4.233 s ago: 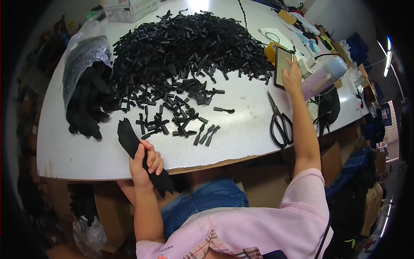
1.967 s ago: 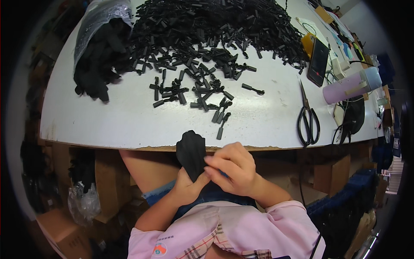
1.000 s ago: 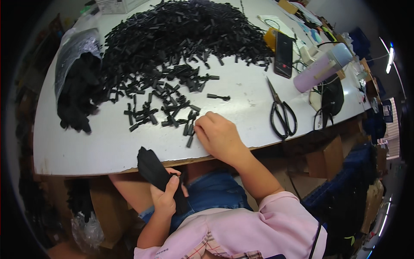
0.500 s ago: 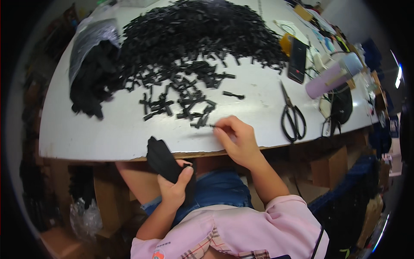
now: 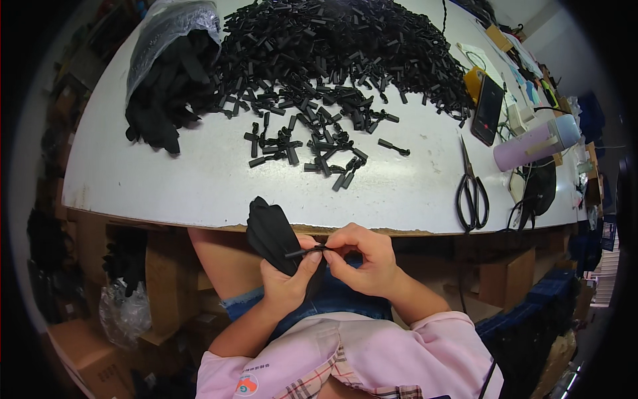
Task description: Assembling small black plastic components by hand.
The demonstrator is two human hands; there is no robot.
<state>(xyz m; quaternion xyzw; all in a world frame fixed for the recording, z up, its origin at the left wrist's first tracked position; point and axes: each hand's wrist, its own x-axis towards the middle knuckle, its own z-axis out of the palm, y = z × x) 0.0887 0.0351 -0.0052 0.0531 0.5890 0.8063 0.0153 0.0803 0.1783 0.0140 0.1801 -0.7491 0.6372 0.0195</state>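
My left hand point(image 5: 284, 287) is closed around a bundle of flat black fabric strips point(image 5: 271, 229), held at the table's near edge above my lap. Pinched in the fingertips of my right hand point(image 5: 369, 265) is the looped end of a small black zipper pull point(image 5: 300, 253). Its tab lies across my left thumb and index finger, so both hands meet there. What the loop touches is hidden by the fingertips. A large heap of similar black pulls point(image 5: 345, 40) covers the far side of the white table point(image 5: 166, 189), with loose ones scattered nearer.
At the far left, a clear plastic bag point(image 5: 178, 23) spills black strips point(image 5: 163, 100). Toward the right lie black-handled scissors point(image 5: 472, 199), a phone point(image 5: 488, 110), a yellow roll point(image 5: 474, 83) and a lilac bottle point(image 5: 525, 147). Cardboard boxes point(image 5: 508, 278) stand below the table.
My right hand has come back from the scattered pulls to my left hand, bringing one zipper pull with it. The left hand still grips the strips. The view has shifted slightly.
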